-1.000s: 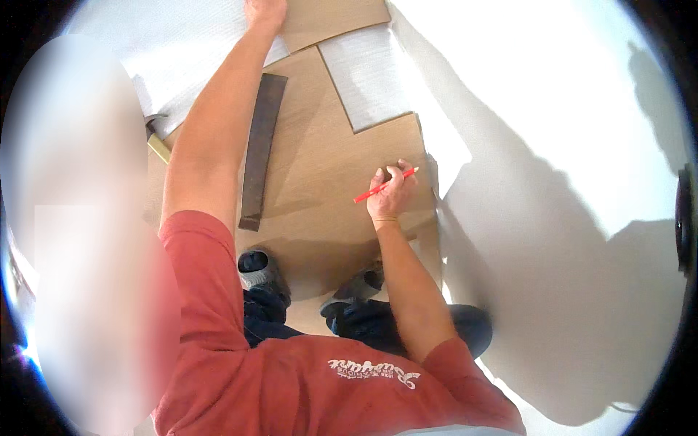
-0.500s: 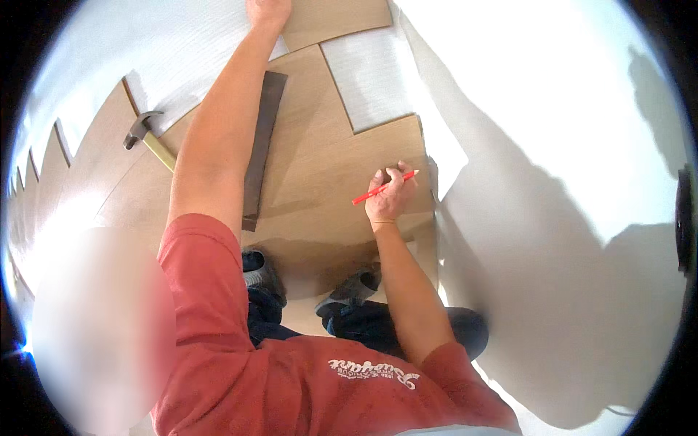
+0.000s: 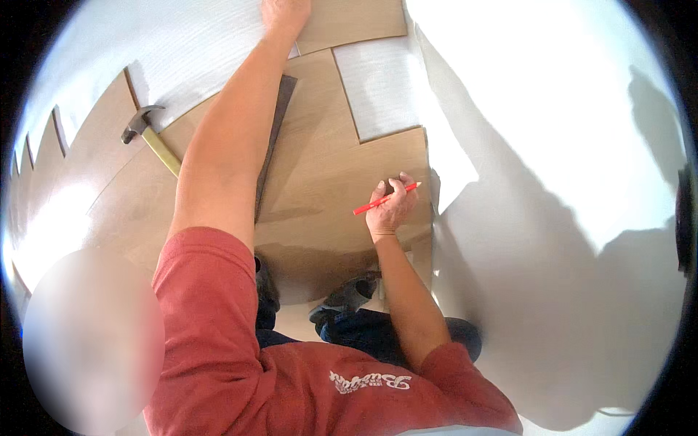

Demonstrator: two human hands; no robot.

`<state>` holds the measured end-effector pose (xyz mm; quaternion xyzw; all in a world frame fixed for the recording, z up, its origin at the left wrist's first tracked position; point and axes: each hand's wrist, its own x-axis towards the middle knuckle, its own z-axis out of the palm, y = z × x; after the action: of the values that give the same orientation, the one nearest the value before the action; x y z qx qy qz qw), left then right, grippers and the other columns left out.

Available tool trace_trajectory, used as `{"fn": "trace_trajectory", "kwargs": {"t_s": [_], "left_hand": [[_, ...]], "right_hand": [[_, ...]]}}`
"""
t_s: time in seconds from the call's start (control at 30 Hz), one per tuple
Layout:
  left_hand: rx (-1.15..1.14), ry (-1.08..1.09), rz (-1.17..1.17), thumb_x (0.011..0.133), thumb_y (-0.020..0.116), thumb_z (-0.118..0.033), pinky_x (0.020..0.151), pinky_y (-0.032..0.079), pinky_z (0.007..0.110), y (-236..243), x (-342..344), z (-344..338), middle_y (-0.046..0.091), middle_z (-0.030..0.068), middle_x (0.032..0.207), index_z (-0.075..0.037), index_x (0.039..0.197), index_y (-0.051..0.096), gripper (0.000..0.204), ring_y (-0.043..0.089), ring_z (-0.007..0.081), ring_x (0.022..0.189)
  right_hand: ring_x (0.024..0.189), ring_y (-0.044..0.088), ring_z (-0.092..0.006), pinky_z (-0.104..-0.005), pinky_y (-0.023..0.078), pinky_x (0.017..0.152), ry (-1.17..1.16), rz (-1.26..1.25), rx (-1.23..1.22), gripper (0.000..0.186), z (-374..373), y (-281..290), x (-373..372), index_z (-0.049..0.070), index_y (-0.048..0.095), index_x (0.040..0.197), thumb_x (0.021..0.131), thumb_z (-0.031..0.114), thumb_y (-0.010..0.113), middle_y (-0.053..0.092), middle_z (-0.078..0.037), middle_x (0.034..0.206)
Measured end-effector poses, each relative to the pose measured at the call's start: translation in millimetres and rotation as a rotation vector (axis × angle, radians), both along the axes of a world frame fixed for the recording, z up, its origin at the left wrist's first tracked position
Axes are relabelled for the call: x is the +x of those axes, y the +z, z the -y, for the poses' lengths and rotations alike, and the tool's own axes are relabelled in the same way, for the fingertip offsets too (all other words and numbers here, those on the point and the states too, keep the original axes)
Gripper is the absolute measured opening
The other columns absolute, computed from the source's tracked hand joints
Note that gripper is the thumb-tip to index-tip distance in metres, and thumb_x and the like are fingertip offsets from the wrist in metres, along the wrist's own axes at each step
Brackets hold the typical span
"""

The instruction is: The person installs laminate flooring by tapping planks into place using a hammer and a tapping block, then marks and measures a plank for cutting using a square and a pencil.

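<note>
My left hand [image 3: 286, 16] reaches to the top edge of the head view, beside the left end of a loose-looking wood-tone floor plank [image 3: 356, 22]. Its fingers are cut off by the frame, so their grip is hidden. Closed around a red pencil [image 3: 368, 206], my right hand [image 3: 392, 212] rests over the laid planks [image 3: 313, 109] near the wall. The pencil's pale tip points right, toward the wall. Partly behind my left forearm lies a long dark flat bar [image 3: 277, 131] on the planks.
A claw hammer [image 3: 160, 151] with a yellowish handle lies left of my left arm. Pale underlay [image 3: 378, 87] shows in a notch between planks. The white wall [image 3: 552, 291] rises on the right. Stepped plank ends run along the far left. My shoes [image 3: 347, 294] stand on the planks.
The view has shifted slightly. My left forearm now covers more of the dark bar. My right hand keeps its hold on the pencil, nearly in the same place.
</note>
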<state>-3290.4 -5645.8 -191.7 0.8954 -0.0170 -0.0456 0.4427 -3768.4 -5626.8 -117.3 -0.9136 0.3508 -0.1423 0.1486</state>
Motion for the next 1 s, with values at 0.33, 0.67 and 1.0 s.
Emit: {"fn": "trace_trajectory", "kwargs": {"t_s": [0.33,0.67,1.0], "left_hand": [[-0.029,-0.047,-0.16,0.106,0.035,-0.057,0.122,0.029,0.046,57.2,-23.1,-1.3,0.033,0.0291,0.16,0.002,0.159,0.024,0.08,0.034,0.0426,0.147],[0.045,0.025,0.002,0.105,0.037,-0.057,0.114,0.038,0.051,20.5,-13.1,-2.5,0.046,0.0348,0.148,0.007,0.153,0.032,0.08,0.048,0.0486,0.134],[0.027,0.035,-0.016,0.104,0.038,-0.057,0.117,0.035,0.049,20.6,-14.2,-0.1,0.043,0.0346,0.151,0.007,0.154,0.031,0.081,0.045,0.0467,0.138]], "right_hand": [[0.108,0.061,-0.0335,-0.0473,0.049,0.092,-0.023,0.364,0.596,0.025,32.3,-3.8,46.5,0.002,0.056,0.122,0.1,0.013,0.058,0.063,-0.02,0.117],[0.092,0.067,-0.0189,-0.032,0.053,0.084,0.604,0.117,0.816,0.025,140.8,29.2,293.5,0.003,0.071,0.105,0.098,0.025,0.061,0.072,-0.007,0.096],[0.081,0.062,-0.0118,-0.0283,0.052,0.076,0.678,-0.056,0.622,0.013,146.8,11.4,303.3,0.004,0.069,0.094,0.089,0.015,0.067,0.069,-0.003,0.088]]}}
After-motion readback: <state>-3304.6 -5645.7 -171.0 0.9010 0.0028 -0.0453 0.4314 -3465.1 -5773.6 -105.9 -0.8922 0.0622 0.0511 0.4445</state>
